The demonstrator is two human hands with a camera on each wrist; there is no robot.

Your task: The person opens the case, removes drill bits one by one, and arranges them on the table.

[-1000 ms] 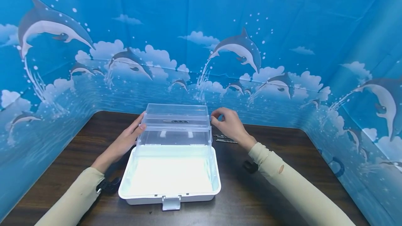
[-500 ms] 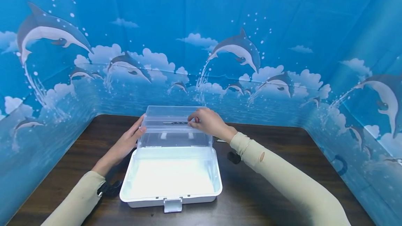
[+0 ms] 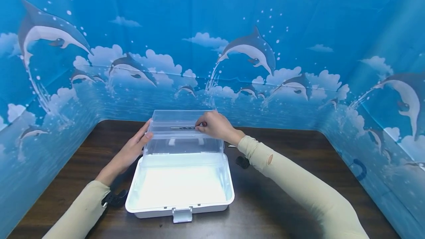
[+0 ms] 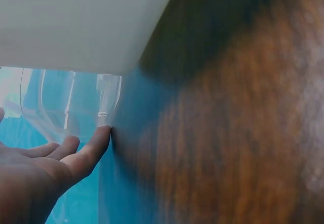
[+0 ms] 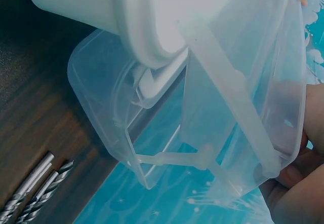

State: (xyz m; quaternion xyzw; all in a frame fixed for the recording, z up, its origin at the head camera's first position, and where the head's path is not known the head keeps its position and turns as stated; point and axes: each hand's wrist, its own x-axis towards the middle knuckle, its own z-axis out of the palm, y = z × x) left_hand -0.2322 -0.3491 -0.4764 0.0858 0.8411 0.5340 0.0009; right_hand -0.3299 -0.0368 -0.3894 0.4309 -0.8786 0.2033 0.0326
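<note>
A white box with clear raised trays stands open on the table. In the upper clear tray lies a dark fluted drill bit. My left hand rests against the tray's left side, fingers and thumb fairly straight; the left wrist view shows its fingers extended by the clear plastic. At the tray's right part, my right hand has curled fingers, thumb and fingertips meeting at the drill bit's right end. The right wrist view puts these fingers behind the clear wall, so their exact hold is partly hidden.
Loose drill bits lie on the dark wooden table, right of the box. A front latch hangs down from the white box. Behind the table stands a blue dolphin-print curtain.
From beside the tray's right edge, my right hand has moved left over the tray to the drill bit's end and stays there. My left hand keeps its place.
</note>
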